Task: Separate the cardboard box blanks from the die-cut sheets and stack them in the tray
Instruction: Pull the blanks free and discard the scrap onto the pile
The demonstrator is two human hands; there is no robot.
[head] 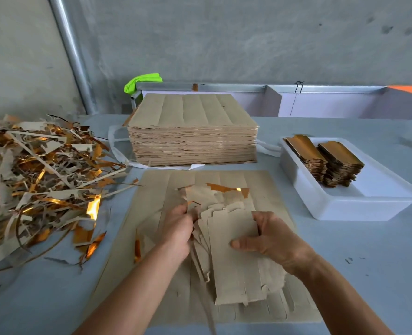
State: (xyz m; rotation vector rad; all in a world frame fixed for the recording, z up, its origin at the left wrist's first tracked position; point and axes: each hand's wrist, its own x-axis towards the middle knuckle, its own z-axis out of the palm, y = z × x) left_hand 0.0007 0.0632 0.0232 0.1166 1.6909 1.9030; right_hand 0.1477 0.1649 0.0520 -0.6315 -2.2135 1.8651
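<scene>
Both grips closed: right hand [270,240] holds the box blanks [234,257], left hand [178,228] pinches waste strips [200,259].

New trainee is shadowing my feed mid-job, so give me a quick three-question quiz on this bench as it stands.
1. True or false: the white tray already holds two stacks of gold-faced blanks.
2. Which hand pulls at waste strips beside the bundle of blanks?
A. left hand
B. right hand
3. Fill in: the scrap pile lies on the table's ____ side, as the person sees it.

Key
1. True.
2. A; the right hand grips the bundle's right edge.
3. Left; the tall stack of uncut die-cut sheets stands behind the work sheet.
</scene>
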